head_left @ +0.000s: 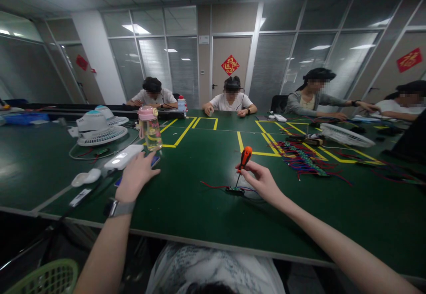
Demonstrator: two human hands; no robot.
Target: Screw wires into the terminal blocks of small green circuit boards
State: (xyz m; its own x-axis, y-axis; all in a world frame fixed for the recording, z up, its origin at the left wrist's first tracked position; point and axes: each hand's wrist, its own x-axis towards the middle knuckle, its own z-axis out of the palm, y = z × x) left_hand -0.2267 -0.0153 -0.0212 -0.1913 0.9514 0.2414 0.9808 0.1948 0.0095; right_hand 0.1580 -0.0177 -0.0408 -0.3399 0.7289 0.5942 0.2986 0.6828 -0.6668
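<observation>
My right hand (261, 178) grips an orange and black screwdriver (245, 157), held nearly upright. Its shaft points down at a small circuit board (234, 190) with red and dark wires, lying on the green table; whether the tip touches cannot be made out. My left hand (138, 173), fingers apart, rests over a dark blue flat object (155, 161) that it partly hides. Beside that hand lies a long white device (124, 156), and beyond its fingertips stands a pink-lidded bottle (150, 130).
White fan parts (101, 134) with a cable lie to the left. A row of wired circuit boards (304, 158) and a white fan grille (346, 135) are on the right. Yellow tape (259, 154) marks the table. Several people sit across it. A green basket (49, 278) is below the edge.
</observation>
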